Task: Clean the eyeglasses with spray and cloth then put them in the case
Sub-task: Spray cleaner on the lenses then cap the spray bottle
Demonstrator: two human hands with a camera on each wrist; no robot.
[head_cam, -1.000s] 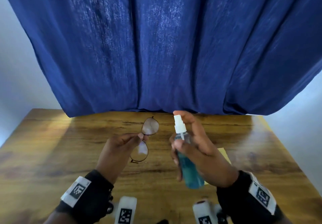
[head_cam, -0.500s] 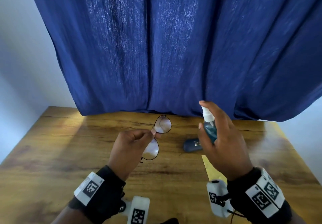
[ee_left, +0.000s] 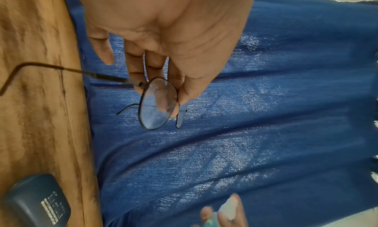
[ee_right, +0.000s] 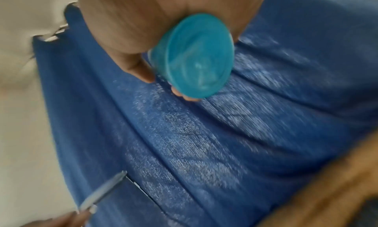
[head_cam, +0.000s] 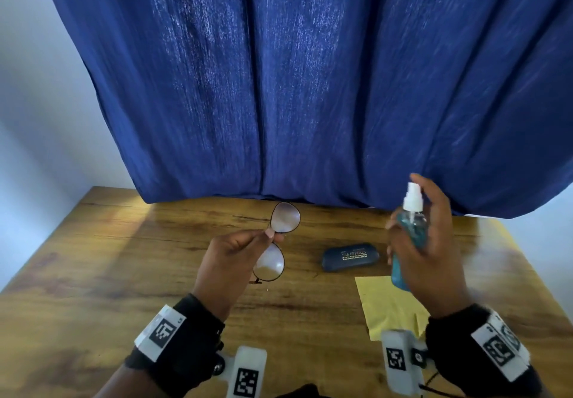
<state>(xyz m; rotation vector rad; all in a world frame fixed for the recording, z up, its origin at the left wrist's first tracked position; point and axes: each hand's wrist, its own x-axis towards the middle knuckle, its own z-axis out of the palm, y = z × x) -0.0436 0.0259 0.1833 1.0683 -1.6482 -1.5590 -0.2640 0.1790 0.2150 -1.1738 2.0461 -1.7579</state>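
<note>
In the head view, the left hand (head_cam: 235,261) pinched the eyeglasses (head_cam: 276,242) at the bridge, their long axis running 12 to 6 o'clock above the surface (head_cam: 93,273). The right hand (head_cam: 431,252), curled round the spray bottle (head_cam: 409,236), sat at 3 o'clock from them. The cloth (head_cam: 384,301) lay nearer that hand.

The left wrist view showed fingers (ee_left: 155,63) closed on the frame beside 1 lens.

The right wrist view showed the bottle's base gripped.

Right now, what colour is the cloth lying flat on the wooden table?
Yellow: the flat square cloth shows best in the head view.
</note>
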